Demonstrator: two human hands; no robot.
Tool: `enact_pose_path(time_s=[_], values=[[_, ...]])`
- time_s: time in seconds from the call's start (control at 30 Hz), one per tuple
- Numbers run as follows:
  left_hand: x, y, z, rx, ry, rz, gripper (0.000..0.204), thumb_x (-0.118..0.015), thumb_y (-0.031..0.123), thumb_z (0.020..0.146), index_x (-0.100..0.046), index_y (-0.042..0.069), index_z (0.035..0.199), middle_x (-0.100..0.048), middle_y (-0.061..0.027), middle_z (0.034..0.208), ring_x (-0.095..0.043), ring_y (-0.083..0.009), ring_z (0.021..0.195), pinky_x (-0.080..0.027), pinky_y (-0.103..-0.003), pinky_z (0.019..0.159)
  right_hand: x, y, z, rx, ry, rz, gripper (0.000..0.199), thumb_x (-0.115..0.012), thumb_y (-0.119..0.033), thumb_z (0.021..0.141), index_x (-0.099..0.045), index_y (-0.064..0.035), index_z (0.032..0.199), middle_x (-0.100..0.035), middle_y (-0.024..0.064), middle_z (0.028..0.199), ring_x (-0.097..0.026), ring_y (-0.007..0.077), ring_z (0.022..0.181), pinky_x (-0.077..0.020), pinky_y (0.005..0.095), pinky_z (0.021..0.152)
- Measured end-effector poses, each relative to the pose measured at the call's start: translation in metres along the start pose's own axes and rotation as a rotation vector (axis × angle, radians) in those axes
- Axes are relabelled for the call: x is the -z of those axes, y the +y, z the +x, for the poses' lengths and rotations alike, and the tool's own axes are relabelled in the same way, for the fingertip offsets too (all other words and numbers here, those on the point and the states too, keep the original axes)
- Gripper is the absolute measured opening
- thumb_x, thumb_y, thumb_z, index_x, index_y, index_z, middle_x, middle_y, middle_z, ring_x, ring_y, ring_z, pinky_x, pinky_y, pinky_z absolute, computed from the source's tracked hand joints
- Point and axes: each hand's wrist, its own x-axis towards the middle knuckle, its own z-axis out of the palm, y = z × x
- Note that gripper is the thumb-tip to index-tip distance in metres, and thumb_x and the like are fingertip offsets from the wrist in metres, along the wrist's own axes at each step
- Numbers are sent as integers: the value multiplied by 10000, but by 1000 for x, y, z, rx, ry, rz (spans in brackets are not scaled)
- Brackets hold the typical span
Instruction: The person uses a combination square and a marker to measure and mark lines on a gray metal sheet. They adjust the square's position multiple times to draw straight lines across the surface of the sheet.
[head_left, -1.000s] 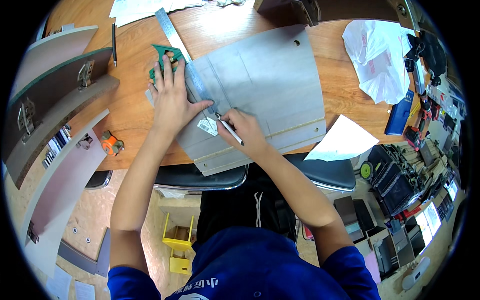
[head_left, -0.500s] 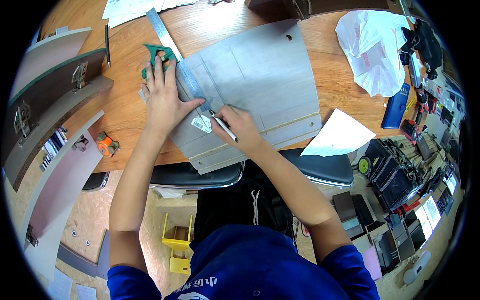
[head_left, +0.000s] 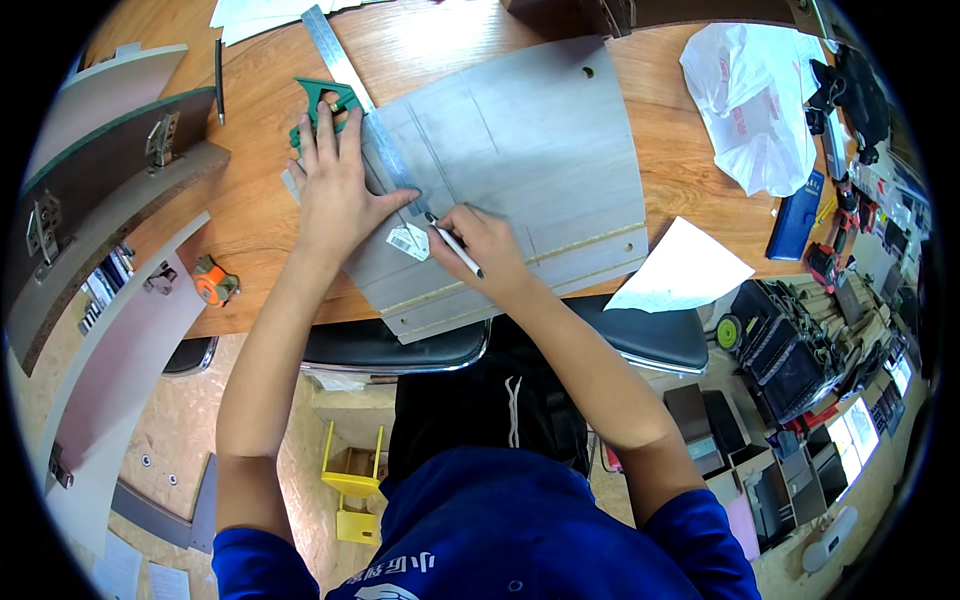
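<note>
A grey panel (head_left: 540, 150) with drawn pencil lines and two narrow grooves near its close edge lies on the wooden table. Across its left part runs the steel rule of a combination square (head_left: 385, 148), whose green head sits at the panel's left edge. My left hand (head_left: 338, 195) is spread flat over the square, fingertips on the green head and thumb pressing the rule near its end. In my right hand (head_left: 478, 245) is a white pen (head_left: 462, 255), gripped closed. Its dark tip is beside the rule's end. A white label (head_left: 408, 241) lies between my hands on the panel.
An orange tape measure (head_left: 213, 282) sits left, near upright curved boards with metal hinges (head_left: 160, 146). White paper (head_left: 680, 268), a plastic bag (head_left: 750, 110) and a blue booklet (head_left: 796, 215) lie to the right. Black chairs (head_left: 395, 347) stand against the table's near side.
The whole view has shifted slightly. My hands, the square and the pen keep nearly the same places on the panel.
</note>
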Motion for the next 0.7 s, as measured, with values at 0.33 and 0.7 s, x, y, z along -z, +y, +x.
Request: enact_pose_path(time_s=[0.33,0.7], values=[[1,1,-1,6,-8,-12,1153,-887,494,568,-318,64,1475,-213,-264,1549,-162,-500,1431,-281,-763,1000,4,0,1,17,-34,-12,185,-706,-70,822,-527,-24,809,-578,154,714,-590,343,607,-455,407,530],[5,6,-1,18,-49,11,1169,-899,464,564,-298,45,1476,-199,-292,1546,-139,-504,1438,-302,-765,989,4,-2,2,26,-28,9,160,-699,-55,824,-544,-18,827,-595,160,738,-593,341,607,-467,399,538]])
